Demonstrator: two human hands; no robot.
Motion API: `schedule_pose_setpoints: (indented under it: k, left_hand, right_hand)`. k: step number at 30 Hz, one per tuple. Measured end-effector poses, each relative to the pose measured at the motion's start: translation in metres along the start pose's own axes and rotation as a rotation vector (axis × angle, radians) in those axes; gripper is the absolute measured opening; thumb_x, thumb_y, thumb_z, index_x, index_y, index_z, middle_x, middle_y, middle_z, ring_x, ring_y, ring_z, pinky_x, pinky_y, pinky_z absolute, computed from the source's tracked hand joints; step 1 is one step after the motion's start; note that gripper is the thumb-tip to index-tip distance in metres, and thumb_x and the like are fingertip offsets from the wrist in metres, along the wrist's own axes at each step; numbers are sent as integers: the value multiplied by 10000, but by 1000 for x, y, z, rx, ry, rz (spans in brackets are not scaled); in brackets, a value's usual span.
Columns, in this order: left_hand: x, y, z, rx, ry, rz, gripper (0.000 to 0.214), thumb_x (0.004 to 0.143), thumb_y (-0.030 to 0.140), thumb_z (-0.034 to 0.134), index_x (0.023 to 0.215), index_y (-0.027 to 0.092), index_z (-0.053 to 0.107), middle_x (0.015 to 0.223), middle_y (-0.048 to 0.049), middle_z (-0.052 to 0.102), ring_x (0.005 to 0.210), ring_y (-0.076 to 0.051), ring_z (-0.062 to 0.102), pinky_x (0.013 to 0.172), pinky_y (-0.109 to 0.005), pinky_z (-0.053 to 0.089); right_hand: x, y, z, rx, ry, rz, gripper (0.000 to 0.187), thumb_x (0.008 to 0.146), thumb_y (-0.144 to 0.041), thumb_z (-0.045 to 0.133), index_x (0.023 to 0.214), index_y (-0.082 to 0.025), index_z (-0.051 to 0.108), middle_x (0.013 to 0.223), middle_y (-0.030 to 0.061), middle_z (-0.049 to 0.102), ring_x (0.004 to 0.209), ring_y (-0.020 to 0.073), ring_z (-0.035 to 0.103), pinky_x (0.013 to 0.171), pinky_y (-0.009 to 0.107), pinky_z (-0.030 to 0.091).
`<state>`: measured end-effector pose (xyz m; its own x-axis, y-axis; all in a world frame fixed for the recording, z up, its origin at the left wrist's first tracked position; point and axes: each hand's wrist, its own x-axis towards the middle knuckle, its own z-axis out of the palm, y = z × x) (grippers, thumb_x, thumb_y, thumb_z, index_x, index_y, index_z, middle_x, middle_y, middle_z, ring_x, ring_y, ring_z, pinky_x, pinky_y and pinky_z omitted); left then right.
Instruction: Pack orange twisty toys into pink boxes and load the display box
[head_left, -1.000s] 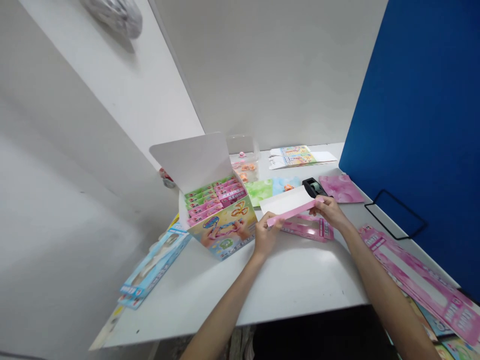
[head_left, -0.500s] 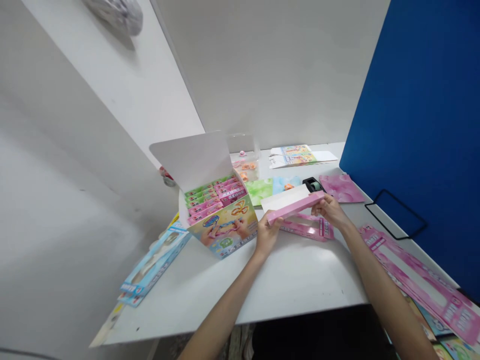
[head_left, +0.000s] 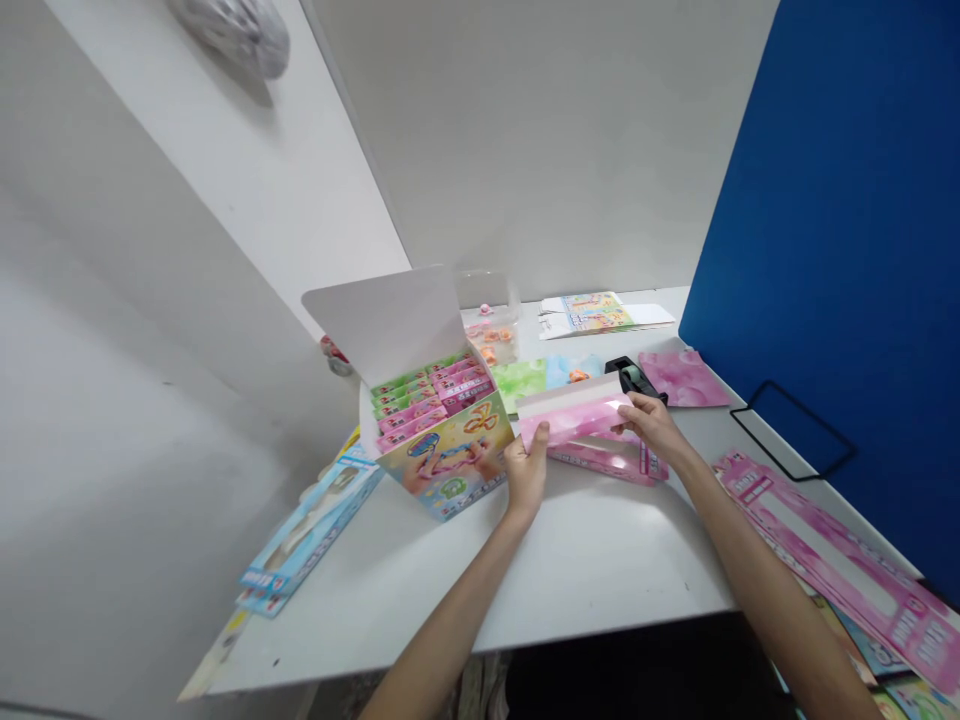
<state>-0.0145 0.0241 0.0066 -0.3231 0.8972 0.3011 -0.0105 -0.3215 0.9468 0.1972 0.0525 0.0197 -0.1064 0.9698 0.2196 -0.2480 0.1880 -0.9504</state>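
Observation:
A folded pink card with a white inner side is held up between both hands over the table. My left hand grips its left end, thumb on the pink face. At the right end, the fingers of my right hand pinch the card. Just beneath it lies a flat pink box with a window, partly covered by the card. To the left of my left hand stands an open display box, its lid raised, filled with rows of small pink and green packets.
Behind my right hand sits a black tape dispenser beside a pink card sheet. Blue window boxes lie at the left edge, pink ones at the right. A clear container and folded cartons are at the back.
The pink card has been tilted, so its broad pink face now shows instead of a narrow folded strip. My left thumb has moved onto that face; both hands still hold the card.

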Motion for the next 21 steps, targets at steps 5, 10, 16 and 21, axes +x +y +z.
schedule_pose_setpoints:
  k: [5,10,16,21]
  left_hand:
    - [1,-3,1,-26,-63,13,541,702,711,631,679,175,561,611,17,527,589,-124,495,593,-236,416]
    - [-4,-8,6,26,-101,122,509,761,569,681,1109,208,593,1098,-81,572,940,-178,605,799,-273,495]
    - [-11,-1,4,177,-123,243,314,801,490,673,837,181,709,1199,-102,543,1162,-240,533,1014,-349,417]
    - [-13,9,5,13,-283,44,383,782,469,690,1031,180,654,938,-61,686,894,-199,637,833,-291,493]
  right_hand:
    - [0,-5,-4,-97,53,11,334,676,-495,784,683,-178,679,625,13,660,539,130,591,565,264,505]
    - [-1,-15,-15,-190,141,-83,430,727,-543,729,530,-186,594,488,-6,551,450,98,454,463,243,362]
    - [-3,-29,-20,-371,308,-195,449,659,-583,733,528,-197,545,481,-44,398,479,95,329,463,256,260]
    - [-6,-34,-20,-476,229,-185,432,683,-525,734,550,-191,495,575,-39,407,562,104,358,524,255,284]
